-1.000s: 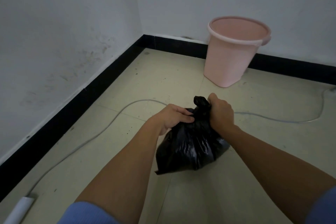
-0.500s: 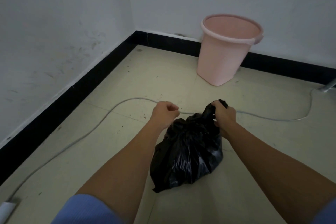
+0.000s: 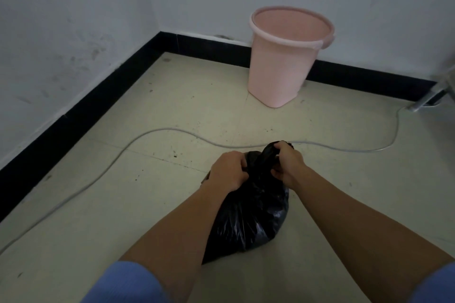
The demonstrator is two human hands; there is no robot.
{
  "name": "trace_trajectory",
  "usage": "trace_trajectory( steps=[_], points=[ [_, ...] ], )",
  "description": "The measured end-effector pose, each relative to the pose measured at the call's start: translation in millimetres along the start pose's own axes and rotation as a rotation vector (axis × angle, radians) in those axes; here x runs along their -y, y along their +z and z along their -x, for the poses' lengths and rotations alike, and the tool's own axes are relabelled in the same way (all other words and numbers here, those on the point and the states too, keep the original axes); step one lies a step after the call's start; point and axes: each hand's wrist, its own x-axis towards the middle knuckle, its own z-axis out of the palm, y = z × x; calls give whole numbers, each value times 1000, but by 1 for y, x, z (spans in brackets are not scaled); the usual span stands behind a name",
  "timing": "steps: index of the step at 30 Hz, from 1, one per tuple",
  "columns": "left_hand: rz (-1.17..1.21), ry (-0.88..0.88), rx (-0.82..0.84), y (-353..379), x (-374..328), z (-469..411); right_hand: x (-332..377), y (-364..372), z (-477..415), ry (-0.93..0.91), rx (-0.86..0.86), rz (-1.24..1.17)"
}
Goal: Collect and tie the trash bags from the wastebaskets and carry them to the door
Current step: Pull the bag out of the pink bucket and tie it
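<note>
down by the left wall a pale cable [image 3: 138,139] snakes across the floor [image 3: 103,204], well clear of the work. half a second ago the left hand [image 3: 227,171] sat off to the side as a loose fist, apart from the plastic; now it is back in, fingers curled and gripping the gathered neck of the black trash bag [image 3: 248,214], which rests on the tiles between the 2 forearms. just beside it the right hand [image 3: 286,163] pinches the twisted top of the same neck, as it did before, pulled a little higher. to me that reads as the knot being cinched, so this bag is nearly tied and not yet carried. behind, against the far wall, the pink wastebasket [image 3: 283,61] stands upright with no liner showing.
</note>
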Motion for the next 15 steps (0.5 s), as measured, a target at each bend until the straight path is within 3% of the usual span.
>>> trace_trajectory(
  steps=[8,15],
  points=[
    [665,-240,133,-7,-1,-1,3,-5,-1,-3,17,-17],
    [703,-209,230,-15,-12,5,7,-8,4,2,39,-83]
  ],
)
